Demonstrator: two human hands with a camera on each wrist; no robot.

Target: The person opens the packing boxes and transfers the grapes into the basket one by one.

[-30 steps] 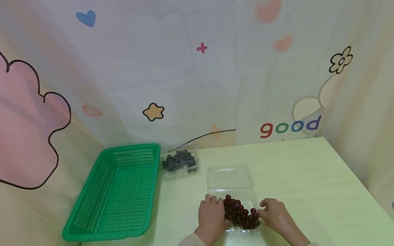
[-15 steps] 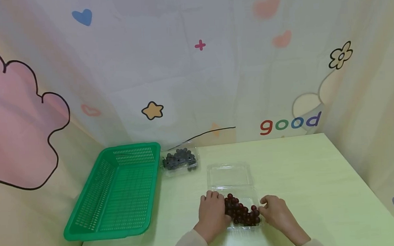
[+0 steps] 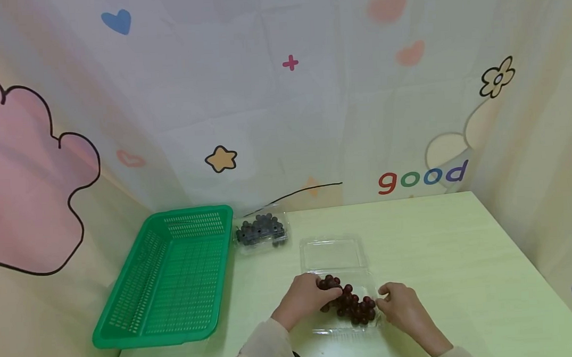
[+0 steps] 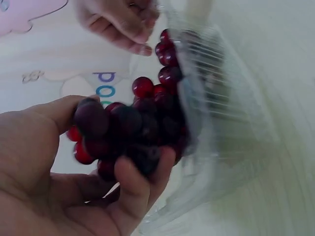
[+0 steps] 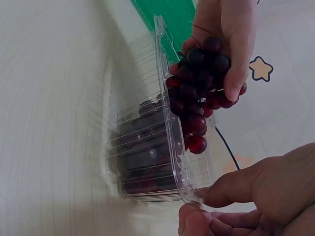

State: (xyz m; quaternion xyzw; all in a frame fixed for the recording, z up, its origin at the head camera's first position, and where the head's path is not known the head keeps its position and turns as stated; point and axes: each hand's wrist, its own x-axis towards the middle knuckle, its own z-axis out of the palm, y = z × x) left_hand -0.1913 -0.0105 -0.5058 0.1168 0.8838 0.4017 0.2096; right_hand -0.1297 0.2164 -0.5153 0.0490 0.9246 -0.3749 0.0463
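Note:
A bunch of dark red grapes [image 3: 356,307] lies partly in a clear plastic clamshell box [image 3: 336,331] whose lid [image 3: 333,255] is folded back flat. My left hand [image 3: 303,297] grips the bunch's left end, thumb on one side and curled fingers on the other, as the left wrist view shows. That end of the grapes [image 5: 204,69] is raised above the box rim, while the other end stays inside. At the box's right edge, my right hand [image 3: 401,307] pinches the rim [image 5: 189,194] between thumb and fingers.
A green plastic basket [image 3: 219,288] with slotted walls stands at the left of the table. Beside it, near the back, sits a second clear box holding dark purple grapes [image 3: 261,230]. A printed curtain [image 3: 263,94] hangs behind the table's back edge.
My left hand has turned from lying along the box's left side to gripping the grapes, and their left end has risen. The right hand has stayed at the box's right edge.

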